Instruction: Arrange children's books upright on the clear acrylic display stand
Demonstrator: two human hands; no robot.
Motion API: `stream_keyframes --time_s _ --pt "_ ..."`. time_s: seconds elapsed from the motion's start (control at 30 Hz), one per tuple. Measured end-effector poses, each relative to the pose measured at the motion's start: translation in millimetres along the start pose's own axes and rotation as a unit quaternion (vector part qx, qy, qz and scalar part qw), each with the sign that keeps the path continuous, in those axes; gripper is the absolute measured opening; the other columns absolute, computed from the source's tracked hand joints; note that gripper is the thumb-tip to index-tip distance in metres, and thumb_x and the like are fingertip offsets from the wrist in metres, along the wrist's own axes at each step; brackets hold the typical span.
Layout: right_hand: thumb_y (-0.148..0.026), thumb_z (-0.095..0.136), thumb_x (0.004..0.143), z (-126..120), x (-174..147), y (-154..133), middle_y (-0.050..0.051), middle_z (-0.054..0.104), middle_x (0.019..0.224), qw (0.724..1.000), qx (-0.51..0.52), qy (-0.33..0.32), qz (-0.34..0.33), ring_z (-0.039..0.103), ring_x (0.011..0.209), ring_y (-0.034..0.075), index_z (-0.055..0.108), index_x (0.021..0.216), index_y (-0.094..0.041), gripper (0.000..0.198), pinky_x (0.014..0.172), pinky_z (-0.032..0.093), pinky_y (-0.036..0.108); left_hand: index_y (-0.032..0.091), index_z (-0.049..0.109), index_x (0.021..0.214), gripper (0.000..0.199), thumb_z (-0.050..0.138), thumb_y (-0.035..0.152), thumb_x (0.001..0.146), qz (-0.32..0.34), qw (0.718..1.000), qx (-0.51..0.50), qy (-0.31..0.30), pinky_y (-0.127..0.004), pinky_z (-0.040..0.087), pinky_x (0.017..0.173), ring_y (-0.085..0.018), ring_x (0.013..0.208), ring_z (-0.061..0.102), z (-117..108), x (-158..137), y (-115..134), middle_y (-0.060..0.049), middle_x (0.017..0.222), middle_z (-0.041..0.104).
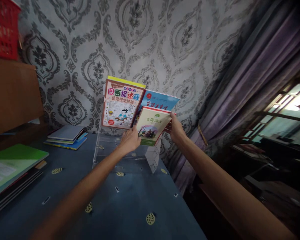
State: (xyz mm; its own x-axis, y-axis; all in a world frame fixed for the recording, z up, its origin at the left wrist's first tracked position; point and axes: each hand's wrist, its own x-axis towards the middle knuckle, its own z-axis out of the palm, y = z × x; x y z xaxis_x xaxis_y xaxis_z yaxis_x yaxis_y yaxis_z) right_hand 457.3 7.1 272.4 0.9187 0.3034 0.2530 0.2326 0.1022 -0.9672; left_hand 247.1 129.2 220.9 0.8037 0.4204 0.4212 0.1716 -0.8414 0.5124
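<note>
A dark blue counter (130, 216) carries a clear rack (153, 160) with a brown-bordered book (122, 104), a blue book (161, 98) beside it; before the blue one, a green book (151, 125) sits in the narrow grip of the right hand (176, 128), upper right, and the left hand (130, 138), lower left

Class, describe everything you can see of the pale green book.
The pale green book has a paper-looking cover with a darker green band below, Chinese title characters and a pinkish picture. Red shows along its top and right edges, possibly from behind it. Closed and tilted, cover facing the camera, it is held before a blue book, near the clear stand. The left hand holds its lower left edge, the right hand its upper right corner.
</note>
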Motion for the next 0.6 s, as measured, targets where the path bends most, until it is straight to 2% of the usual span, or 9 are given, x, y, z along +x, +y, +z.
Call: stream_keyframes --time_s 0.13,0.23,0.33,0.43,0.6 --pt "-0.083 0.057 0.074 -3 0 0 0.005 0.067 0.071 1.000 -0.005 -0.014 -0.006 0.065 0.073 0.025 0.061 0.077 -0.025 0.058 0.063 0.054 0.036 0.011 0.046 0.140 0.055 0.054 0.021 0.087 0.023 0.996 -0.080 0.024 -0.049 0.043 0.110 -0.033 0.129 0.058 4 6 -15 -0.023 0.137 0.061" --pt "-0.088 0.051 0.073 -12 -2 5 0.005 0.067 0.076 0.999 -0.014 -0.024 -0.033 0.065 0.075 0.023 0.060 0.079 -0.025 0.064 0.061 0.052 0.033 0.013 0.048 0.140 0.054 0.052 0.018 0.086 0.014 0.987 -0.138 0.082 -0.048 0.043 0.112 -0.030 0.128 0.060 -1 2 -37 -0.020 0.136 0.064" --pt "-0.087 0.049 0.073 -22 -14 16 0.005 0.068 0.083 0.998 0.005 0.017 -0.053 0.068 0.083 0.022 0.061 0.086 -0.025 0.064 0.064 0.051 0.031 0.013 0.050 0.139 0.053 0.051 0.018 0.086 -0.015 0.969 -0.202 0.141 -0.047 0.047 0.109 -0.028 0.122 0.064 -10 -13 -64 -0.018 0.131 0.067" --pt "-0.081 0.053 0.074 -24 -41 41 0.005 0.068 0.092 0.995 0.039 0.078 -0.056 0.068 0.093 0.022 0.062 0.093 -0.025 0.060 0.069 0.053 0.030 0.014 0.053 0.136 0.050 0.050 0.018 0.086 -0.041 0.953 -0.252 0.164 -0.044 0.052 0.103 -0.025 0.112 0.068 -15 -36 -88 -0.016 0.124 0.070" --pt "-0.067 0.061 0.076 -14 -110 97 0.006 0.070 0.101 0.994 0.024 0.063 -0.081 0.067 0.102 0.023 0.063 0.098 -0.024 0.049 0.076 0.054 0.031 0.015 0.056 0.128 0.041 0.046 0.018 0.089 -0.089 0.944 -0.282 0.147 -0.042 0.056 0.094 -0.022 0.102 0.071 -4 -69 -106 -0.012 0.115 0.073"
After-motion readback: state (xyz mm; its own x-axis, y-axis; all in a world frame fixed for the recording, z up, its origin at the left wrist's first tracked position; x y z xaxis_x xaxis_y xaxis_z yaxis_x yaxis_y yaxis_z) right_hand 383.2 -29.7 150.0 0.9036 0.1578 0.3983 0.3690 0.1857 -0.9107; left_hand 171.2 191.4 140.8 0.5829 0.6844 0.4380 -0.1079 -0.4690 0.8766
